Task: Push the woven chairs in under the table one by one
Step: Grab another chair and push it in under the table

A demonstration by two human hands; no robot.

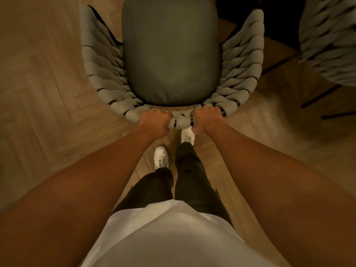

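A woven chair (pixel 171 54) with a grey cushioned seat and thick pale braided sides stands right in front of me, its back rail nearest me. My left hand (pixel 155 123) grips the top of the backrest left of centre. My right hand (pixel 209 118) grips the same rail right of centre, with a short stretch of weave between the hands. A dark area (pixel 250 4) lies at the top right beyond the chair; whether it is the table I cannot tell.
A second woven chair (pixel 329 39) stands at the right edge, its thin black legs (pixel 319 97) on the floor. Herringbone wooden floor (pixel 48 83) stretches to the left. My feet in white shoes (pixel 161 157) stand just behind the chair.
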